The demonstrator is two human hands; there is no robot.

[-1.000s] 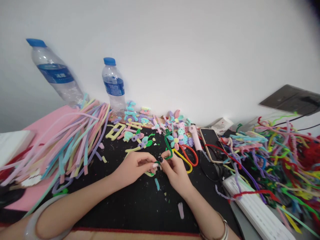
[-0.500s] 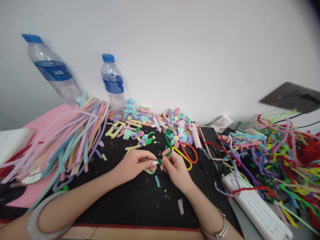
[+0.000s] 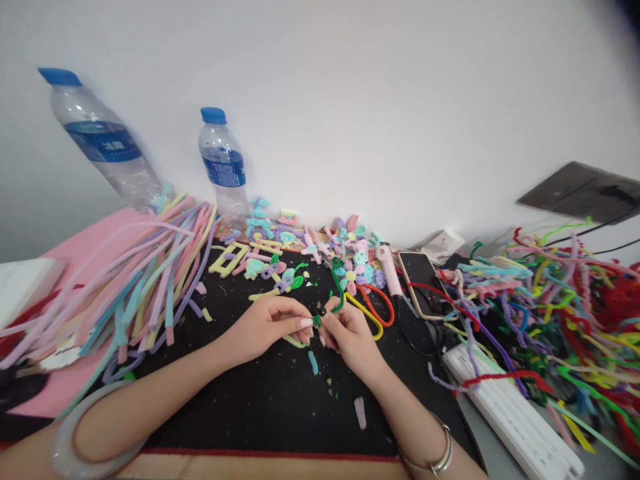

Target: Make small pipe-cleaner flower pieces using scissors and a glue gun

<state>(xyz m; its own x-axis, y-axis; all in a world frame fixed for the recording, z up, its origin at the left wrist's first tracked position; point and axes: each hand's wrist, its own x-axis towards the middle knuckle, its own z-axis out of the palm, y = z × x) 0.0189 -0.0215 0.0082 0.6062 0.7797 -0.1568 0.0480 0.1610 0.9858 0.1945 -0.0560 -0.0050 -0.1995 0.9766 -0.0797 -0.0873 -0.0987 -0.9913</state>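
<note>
Between my fingertips, over the middle of the black mat (image 3: 240,413), is a dark green pipe cleaner (image 3: 339,293). Its long end rises behind my right hand (image 3: 351,337), while a small twisted part shows at the pinch. My left hand (image 3: 273,328) grips that twisted part from the left with thumb and forefinger. From the other side, the right thumb and forefinger are closed on the same pipe cleaner. A yellow-green strip (image 3: 294,342) lies partly hidden under the left fingers. Below the hands are a short blue scrap (image 3: 313,363) and a lilac scrap (image 3: 360,413).
Finished pipe-cleaner shapes (image 3: 273,267) spread behind my hands, near yellow-and-orange-handled scissors (image 3: 383,307) and a phone (image 3: 421,283). Pastel strips (image 3: 150,267) lie left, below two bottles (image 3: 223,167). A tangled pile (image 3: 565,307) and a white power strip (image 3: 513,413) are at right.
My hands remain pinched together on the green pipe cleaner, with small finger shifts; a little more of its twisted part shows between them. The whole view has slid slightly.
</note>
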